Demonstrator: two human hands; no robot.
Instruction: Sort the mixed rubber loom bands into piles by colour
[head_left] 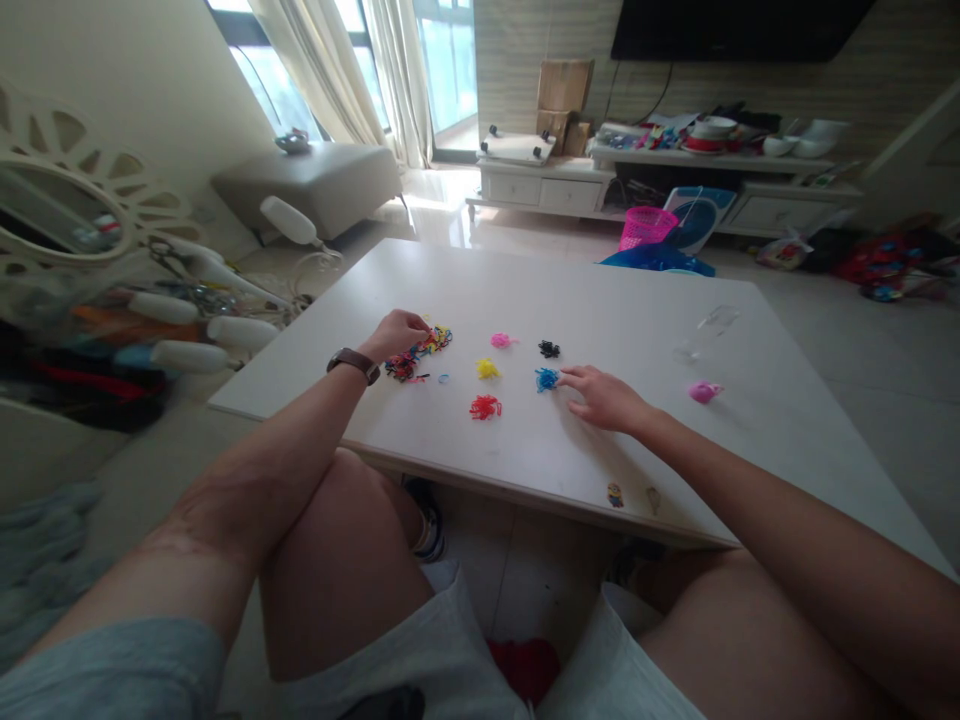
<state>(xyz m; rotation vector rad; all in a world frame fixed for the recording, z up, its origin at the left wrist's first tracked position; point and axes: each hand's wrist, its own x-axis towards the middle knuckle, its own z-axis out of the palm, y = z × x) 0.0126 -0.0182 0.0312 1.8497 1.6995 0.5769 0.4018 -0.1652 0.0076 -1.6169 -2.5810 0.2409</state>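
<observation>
Mixed pile of small coloured pieces [403, 367], one lot: lying on the white table [420, 270], at the fingertips of the left hand [396, 335] and spreading along its near side; red, black, yellow and blue are showing

Left hand, one: bending its fingers down to the pile, thumb and fingertips drawing close; whether a piece is sitting between them cannot be told. Dark wristwatch [354, 365]: circling the wrist behind it

Pale blue piece [444, 379], single: lying just right of the left hand, on the near side

Blue pile [546, 379], one: touching the fingertips of the right hand [600, 398]

Right hand, one: reaching loosely open, thumb standing apart from the extended forefinger, gripping nothing that shows

Black pile [549, 349], one: lying just beyond the right fingertips

Pink pile [501, 340] and yellow pile [487, 369], one each: lying between the hands

Red pile [485, 407], one: lying between the hands, nearer the person than either

Pink toy [703, 392], one: resting to the right of the right hand

Clear container [709, 330], one: standing beyond and right of the right hand

Small yellow-and-blue figure [615, 495], one: lying on the near side of the right hand, close to the table edge
</observation>
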